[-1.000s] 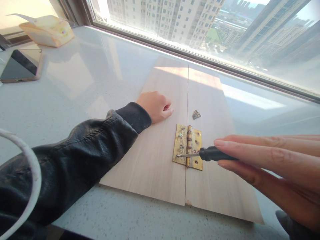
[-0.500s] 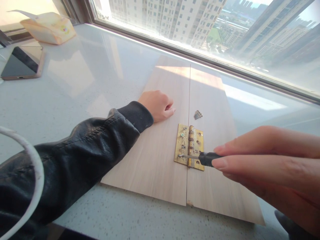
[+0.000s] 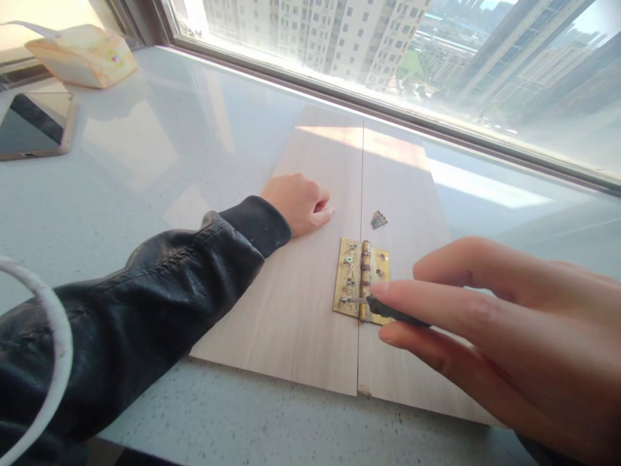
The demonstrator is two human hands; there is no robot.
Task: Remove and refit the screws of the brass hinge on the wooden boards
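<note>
My right hand (image 3: 490, 317) grips the dark handle of a screwdriver (image 3: 398, 312) between thumb and fingers. The screwdriver's tip meets a screw (image 3: 345, 300) at the lower left corner of a brass hinge (image 3: 366, 265). This hinge lies flat across the seam of two pale wooden boards (image 3: 310, 336), and more screws show in its left leaf. My right fingers cover part of the right leaf. My left hand (image 3: 298, 204) rests in a loose fist on the left board, with nothing visible in it. Several loose screws (image 3: 378, 220) lie bunched on the right board above the hinge.
The boards lie on a speckled white countertop (image 3: 145, 155) beside a window (image 3: 310, 45). At the far left are a phone (image 3: 36, 126) and a soft yellowish packet (image 3: 82, 58). A white cable (image 3: 63, 349) curves through the lower left foreground.
My right hand has come forward and left along the screwdriver, its fingers now spread wider on the handle and nearer the hinge. My left hand keeps its place; the whole view has shifted slightly.
</note>
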